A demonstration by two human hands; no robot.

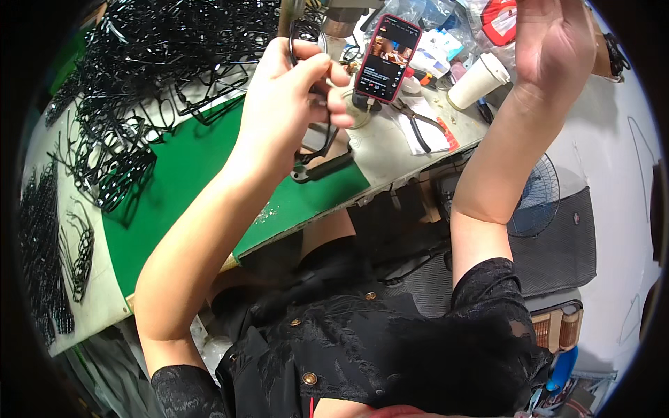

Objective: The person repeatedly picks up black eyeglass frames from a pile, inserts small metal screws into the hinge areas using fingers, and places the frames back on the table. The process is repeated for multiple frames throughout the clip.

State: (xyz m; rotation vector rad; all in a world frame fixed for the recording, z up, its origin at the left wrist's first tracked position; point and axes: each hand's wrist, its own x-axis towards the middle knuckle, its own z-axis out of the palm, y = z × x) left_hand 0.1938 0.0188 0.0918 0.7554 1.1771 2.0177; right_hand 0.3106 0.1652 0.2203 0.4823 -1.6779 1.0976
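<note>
My left hand [282, 104] is raised over the green mat, its fingers curled around a black eyeglass frame [322, 148]. One dark rim loops above the fingers, and another part of the frame hangs below them. Close beyond that hand stands a metal machine part [341, 22], cut off by the upper edge. My right hand [557, 45] is lifted at the upper right, past a white cup. Its fingers run out of the picture at the top, so what they do is hidden. A dark flat tool or bar [324, 169] lies on the mat beneath my left hand.
A heap of black eyeglass frames [174, 49] covers the back left, with bundled dark temples [43, 258] at the far left. A lit phone [387, 59] stands before pliers [420, 125] and the white cup [479, 80]. A fan [535, 188] sits below the table's right side.
</note>
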